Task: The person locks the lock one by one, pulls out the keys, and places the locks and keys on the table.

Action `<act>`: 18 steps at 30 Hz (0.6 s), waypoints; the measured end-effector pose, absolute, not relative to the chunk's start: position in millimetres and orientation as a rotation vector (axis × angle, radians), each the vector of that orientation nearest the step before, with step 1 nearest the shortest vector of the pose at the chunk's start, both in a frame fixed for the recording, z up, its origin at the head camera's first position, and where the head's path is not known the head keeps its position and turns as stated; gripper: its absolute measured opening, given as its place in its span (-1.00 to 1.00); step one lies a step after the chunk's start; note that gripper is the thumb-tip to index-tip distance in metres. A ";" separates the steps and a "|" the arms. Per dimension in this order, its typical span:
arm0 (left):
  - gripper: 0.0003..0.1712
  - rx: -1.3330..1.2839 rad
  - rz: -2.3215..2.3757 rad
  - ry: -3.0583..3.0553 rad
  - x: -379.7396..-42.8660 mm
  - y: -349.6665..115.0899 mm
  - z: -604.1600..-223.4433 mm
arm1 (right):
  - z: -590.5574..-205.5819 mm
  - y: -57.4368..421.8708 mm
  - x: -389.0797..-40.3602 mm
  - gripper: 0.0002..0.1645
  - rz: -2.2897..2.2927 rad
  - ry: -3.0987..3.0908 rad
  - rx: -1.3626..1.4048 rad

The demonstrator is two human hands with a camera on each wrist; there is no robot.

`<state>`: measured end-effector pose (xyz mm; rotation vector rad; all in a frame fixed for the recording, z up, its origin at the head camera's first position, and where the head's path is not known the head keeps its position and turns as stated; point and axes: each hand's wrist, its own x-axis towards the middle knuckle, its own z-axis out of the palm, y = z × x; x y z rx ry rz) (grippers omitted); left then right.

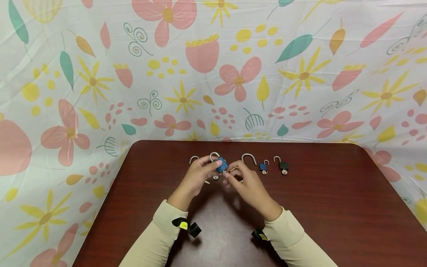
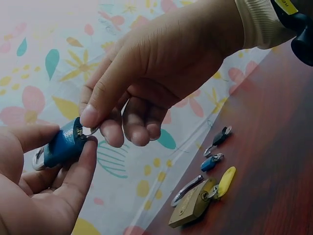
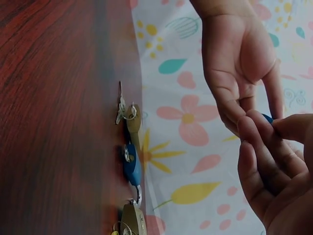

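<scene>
A blue padlock (image 1: pixel 221 165) is held off the table between the thumb and fingers of my left hand (image 1: pixel 200 172). Its metal shackle (image 1: pixel 214 155) points up and away. At the padlock's lower end, my right hand (image 1: pixel 248 183) pinches a small key (image 2: pixel 89 130) at the keyhole; the fingertips hide most of the key. In the right wrist view the fingers cover nearly all of the padlock, leaving just a blue bit (image 3: pixel 267 118) showing.
Along the table's back stand a brass padlock (image 2: pixel 193 203) with a yellow-tagged key, a small blue padlock (image 1: pixel 263 167) and a black padlock (image 1: pixel 284 165), their shackles open. Another brass padlock (image 3: pixel 133 122) with keys and a blue padlock (image 3: pixel 131 166) lie by the hands. Behind hangs a flowered cloth (image 1: pixel 200 118).
</scene>
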<state>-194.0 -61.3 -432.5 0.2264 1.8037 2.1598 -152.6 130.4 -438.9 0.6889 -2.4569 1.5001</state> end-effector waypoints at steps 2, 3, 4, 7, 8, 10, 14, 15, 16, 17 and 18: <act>-0.81 0.231 2.161 1.788 -194.1 -61.4 -433.6 | -439.4 130.2 -151.9 -0.86 1.534 -2.451 0.689; -0.82 0.230 2.162 1.782 -193.9 -61.4 -433.9 | -439.8 130.2 -151.8 -0.87 1.535 -2.451 0.688; -0.82 0.231 2.162 1.776 -194.0 -61.3 -433.7 | -439.5 130.3 -151.6 -0.87 1.538 -2.449 0.690; -0.81 0.224 2.158 1.770 -193.3 -60.9 -432.6 | -439.1 130.4 -152.0 -0.86 1.529 -2.444 0.689; -0.81 0.218 2.155 1.774 -192.9 -60.9 -432.3 | -439.0 130.4 -152.0 -0.86 1.525 -2.440 0.689; -0.78 0.213 2.154 1.780 -192.6 -61.0 -432.6 | -439.1 130.0 -152.1 -0.85 1.531 -2.430 0.691; -0.72 0.206 2.153 1.790 -191.9 -61.6 -433.1 | -440.4 129.4 -152.1 -0.85 1.551 -2.411 0.685; -0.71 0.211 2.155 1.790 -191.9 -61.7 -433.2 | -440.8 129.3 -152.1 -0.85 1.561 -2.403 0.684; -0.69 0.216 2.155 1.790 -191.9 -61.7 -433.3 | -441.0 129.1 -152.0 -0.85 1.565 -2.398 0.683; -0.68 0.226 2.157 1.788 -191.9 -61.7 -433.1 | -440.9 128.9 -151.7 -0.85 1.573 -2.390 0.679; -0.67 0.236 2.159 1.787 -192.1 -61.7 -433.1 | -441.1 128.9 -151.5 -0.85 1.582 -2.383 0.676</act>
